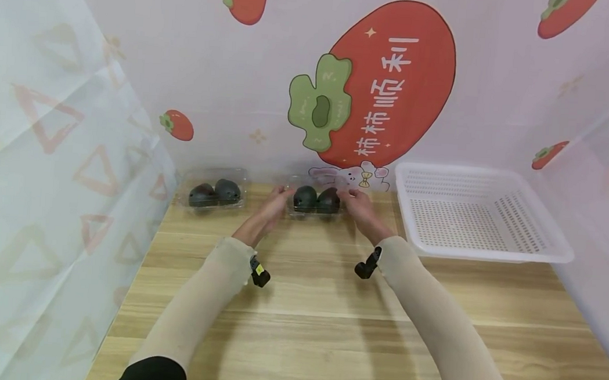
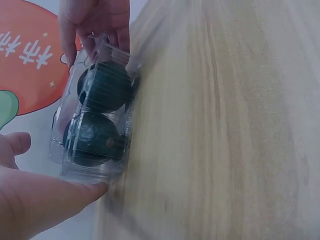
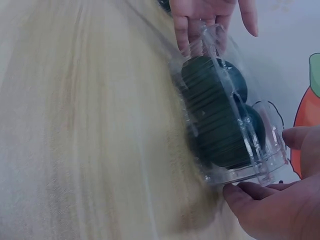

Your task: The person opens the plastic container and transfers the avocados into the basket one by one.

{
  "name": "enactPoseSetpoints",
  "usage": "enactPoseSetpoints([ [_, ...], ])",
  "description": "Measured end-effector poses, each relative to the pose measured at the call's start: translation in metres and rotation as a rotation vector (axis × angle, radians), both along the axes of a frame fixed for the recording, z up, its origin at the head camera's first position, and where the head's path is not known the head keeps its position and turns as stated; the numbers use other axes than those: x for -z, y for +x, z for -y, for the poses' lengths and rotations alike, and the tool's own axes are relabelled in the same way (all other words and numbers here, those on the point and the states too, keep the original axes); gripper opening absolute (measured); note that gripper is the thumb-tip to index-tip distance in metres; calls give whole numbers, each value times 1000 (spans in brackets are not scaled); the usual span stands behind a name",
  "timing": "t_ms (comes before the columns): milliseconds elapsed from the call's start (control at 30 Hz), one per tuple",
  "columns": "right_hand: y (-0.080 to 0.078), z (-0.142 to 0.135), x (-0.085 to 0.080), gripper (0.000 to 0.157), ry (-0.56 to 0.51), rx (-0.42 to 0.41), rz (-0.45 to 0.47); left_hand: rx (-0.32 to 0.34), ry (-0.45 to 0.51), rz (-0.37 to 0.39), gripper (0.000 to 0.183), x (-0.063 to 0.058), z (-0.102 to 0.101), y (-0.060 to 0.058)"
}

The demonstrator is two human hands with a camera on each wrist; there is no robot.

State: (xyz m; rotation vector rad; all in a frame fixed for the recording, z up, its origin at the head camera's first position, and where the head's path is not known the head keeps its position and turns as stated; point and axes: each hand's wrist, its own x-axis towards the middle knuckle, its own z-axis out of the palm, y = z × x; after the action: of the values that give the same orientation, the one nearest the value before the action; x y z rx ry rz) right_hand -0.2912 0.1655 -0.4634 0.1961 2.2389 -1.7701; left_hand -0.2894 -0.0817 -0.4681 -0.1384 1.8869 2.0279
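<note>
A clear plastic clamshell box (image 1: 315,213) with two dark green avocados (image 1: 305,199) inside sits at the back of the wooden table, between both hands. At its left end, my left hand (image 1: 275,204) touches the box with extended fingers; in the left wrist view the left thumb (image 2: 19,143) stands off the box. My right hand (image 1: 361,212) grips the opposite end, the right thumb (image 3: 295,136) at the edge and fingers low against the end wall. A second clear clamshell box (image 1: 196,208), also holding two dark avocados (image 1: 227,192), lies further left.
A white perforated plastic basket (image 1: 481,254) stands at the back right, near the right forearm. Printed sheeting (image 1: 269,83) with persimmon pictures rises behind the wooden table (image 1: 305,341), and more sheeting hangs at both sides.
</note>
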Motion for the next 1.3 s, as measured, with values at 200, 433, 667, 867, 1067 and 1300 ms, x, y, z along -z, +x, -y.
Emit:
enactPoseSetpoints([
  [200,3,0,2,67,50,-17,0,33,13,22,81,5,-2,1],
  [433,3,3,4,57,41,-3,-15,39,40,33,77,8,-5,1],
  [667,4,3,2,48,25,12,-28,23,34,47,77,7,-6,0],
  [867,5,6,-1,40,20,29,-42,25,43,59,78,6,-6,2],
  [1067,8,6,-3,35,15,30,-77,30,66,48,78,-1,-5,7],
  [1300,16,6,-10,39,40,13,-76,27,85,46,75,-9,-2,15],
])
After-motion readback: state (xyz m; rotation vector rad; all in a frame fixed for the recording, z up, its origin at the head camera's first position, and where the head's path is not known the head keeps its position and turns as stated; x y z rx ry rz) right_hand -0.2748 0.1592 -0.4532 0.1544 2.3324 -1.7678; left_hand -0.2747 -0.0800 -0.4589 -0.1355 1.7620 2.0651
